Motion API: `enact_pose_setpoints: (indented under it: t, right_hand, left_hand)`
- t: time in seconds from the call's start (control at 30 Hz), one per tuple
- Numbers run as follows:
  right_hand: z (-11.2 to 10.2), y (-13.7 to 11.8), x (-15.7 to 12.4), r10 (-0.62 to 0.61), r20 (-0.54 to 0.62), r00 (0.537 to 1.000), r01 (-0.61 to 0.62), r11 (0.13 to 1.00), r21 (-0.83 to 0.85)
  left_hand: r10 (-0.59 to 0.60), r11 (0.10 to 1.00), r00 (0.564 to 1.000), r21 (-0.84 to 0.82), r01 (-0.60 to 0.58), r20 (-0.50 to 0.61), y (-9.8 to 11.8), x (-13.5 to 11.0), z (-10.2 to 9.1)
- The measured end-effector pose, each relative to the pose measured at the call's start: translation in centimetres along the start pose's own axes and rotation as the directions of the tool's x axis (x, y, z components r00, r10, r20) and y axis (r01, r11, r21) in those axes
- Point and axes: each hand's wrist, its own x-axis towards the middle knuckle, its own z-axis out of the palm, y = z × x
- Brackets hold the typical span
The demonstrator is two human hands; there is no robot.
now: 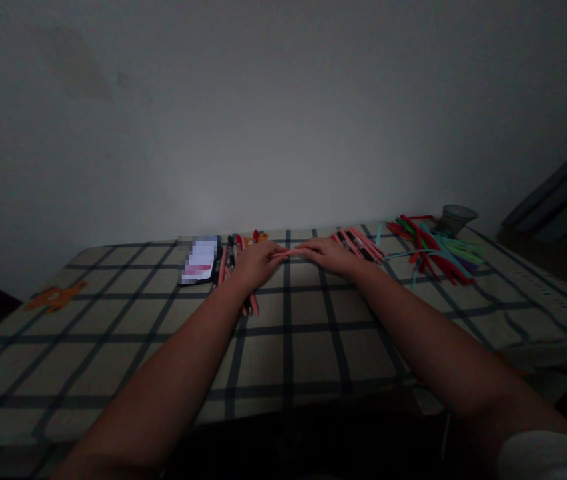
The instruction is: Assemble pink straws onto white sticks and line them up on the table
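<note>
Checked tablecloth (308,357) is bearing phone (201,260) | pink strip (291,252) is spanning right of phone, left hand (257,260) and right hand (333,255) pinching it, nearly closed | near sticks (222,265) are lying beside phone, far sticks (363,244) farther right | one strip apparently being worked; finished pile unclear

From my head I look forward and down, near the worktop (308,360), with my left hand (256,261) and right hand (332,255) at mid-view and the wall (283,120) facing me.
</note>
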Motion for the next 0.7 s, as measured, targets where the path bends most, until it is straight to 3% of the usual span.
enact_pose_setpoints:
  t: [0.13, 0.43, 0.7]
  right_hand:
    - [0.0, -0.4, 0.1, 0.027, 0.079, 0.997, -0.027, 1.000, 0.000]
    - [0.0, -0.5, 0.1, 0.028, 0.038, 0.999, -0.024, 0.995, -0.101]
    - [0.5, 0.4, 0.1, 0.020, -0.039, 0.999, -0.021, 1.000, -0.023]
  left_hand:
    - [0.041, 0.999, 0.999, 0.017, -0.041, -0.017, -0.3, 0.1, 0.1]
    - [-0.008, 0.993, 0.989, -0.118, 0.026, 0.150, -0.6, 0.2, -0.2]
    - [0.047, 0.998, 0.990, -0.044, -0.042, 0.131, -0.2, -0.1, -0.4]
